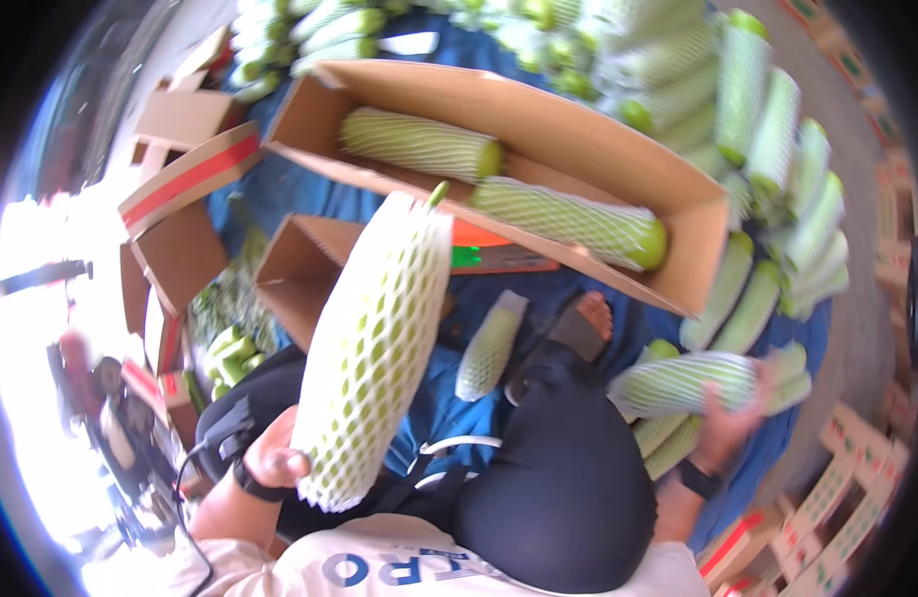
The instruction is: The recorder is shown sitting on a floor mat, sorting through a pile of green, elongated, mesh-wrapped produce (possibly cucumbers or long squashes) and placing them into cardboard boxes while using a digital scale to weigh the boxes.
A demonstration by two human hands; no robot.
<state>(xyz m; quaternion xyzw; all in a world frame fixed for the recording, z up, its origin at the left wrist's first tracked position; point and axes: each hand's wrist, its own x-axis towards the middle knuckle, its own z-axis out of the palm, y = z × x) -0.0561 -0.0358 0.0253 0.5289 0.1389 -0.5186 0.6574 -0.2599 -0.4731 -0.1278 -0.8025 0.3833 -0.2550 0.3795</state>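
My left hand [276, 455] grips the lower end of a long green gourd [380, 351] in a white foam net sleeve, raised in front of me with its stem end up. On my right, my blurred right hand [727, 418] is closed around another netted gourd [683, 380] above the pile beside my leg. Ahead of me, a long open cardboard box [623, 119] holds two netted gourds, one of them a pale green gourd [421, 145] at its left end. Under the box's near side shows a scale [496, 257] with a lit green display.
A smaller netted gourd [492, 347] lies between my legs on the blue tarp [268, 183]. Rows of netted gourds [776, 134] line the far and right sides. Cardboard boxes [179, 254] stand on the left, with bare green gourds [235, 354] nearby. More cartons [832, 492] are at lower right.
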